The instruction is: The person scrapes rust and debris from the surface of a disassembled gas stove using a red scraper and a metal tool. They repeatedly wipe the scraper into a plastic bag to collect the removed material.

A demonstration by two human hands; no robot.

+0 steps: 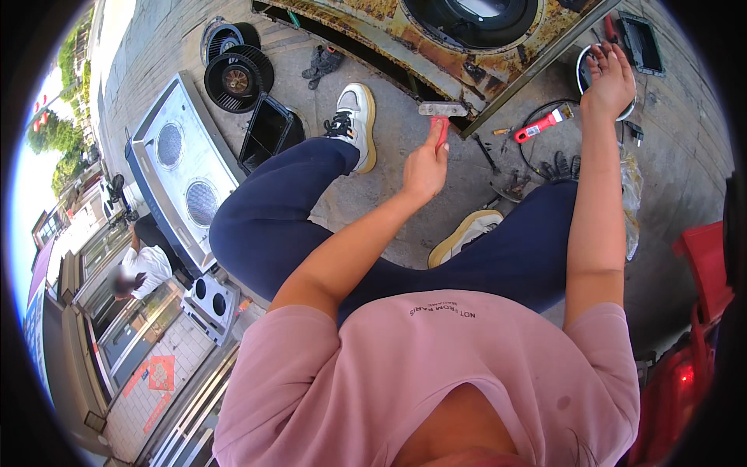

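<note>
My left hand grips the red handle of a scraper; its wide metal head lies in view at the near corner of a rusty, greasy metal housing with a large round opening. My right hand is raised at the right, fingers a little apart and holding nothing visible. Behind that hand is a round container with a pale rim; whether they touch I cannot tell. A second red-handled scraper lies on the ground between the housing and my right forearm.
Black fan housings, a black tray and dark gloves lie at the left, beside a metal panel with mesh rounds. A cable, another glove and a dark rectangular tray are rightward. A person is far left.
</note>
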